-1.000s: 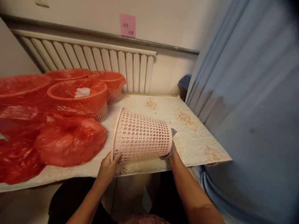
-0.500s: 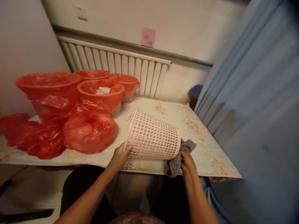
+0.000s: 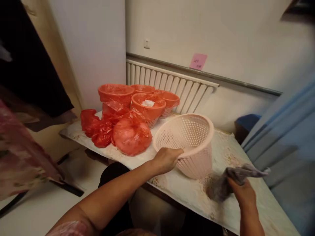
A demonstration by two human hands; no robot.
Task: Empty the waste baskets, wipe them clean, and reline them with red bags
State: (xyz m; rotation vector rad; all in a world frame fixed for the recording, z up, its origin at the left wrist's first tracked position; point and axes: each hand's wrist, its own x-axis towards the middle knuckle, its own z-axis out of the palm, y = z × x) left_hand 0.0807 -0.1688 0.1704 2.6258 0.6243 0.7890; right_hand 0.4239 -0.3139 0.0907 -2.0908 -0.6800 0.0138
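Note:
A pale pink perforated plastic basket (image 3: 194,144) stands upright on the floral-covered table (image 3: 228,203), mouth up. My left hand (image 3: 167,160) grips its near rim, fingers curled over the edge. To the right of the basket my right hand (image 3: 242,193) is closed on a grey rag (image 3: 233,180), which hangs bunched just above the table top.
Several baskets lined with red plastic bags (image 3: 147,105) stand at the table's far left, with loose red bags (image 3: 131,134) in front of them. A white radiator (image 3: 172,85) runs along the wall. Blue curtain (image 3: 285,144) hangs at right. A dark doorway lies left.
The basket went from lying on its side to standing upright. My right hand drew the grey rag away from its base to the right. The view swung left.

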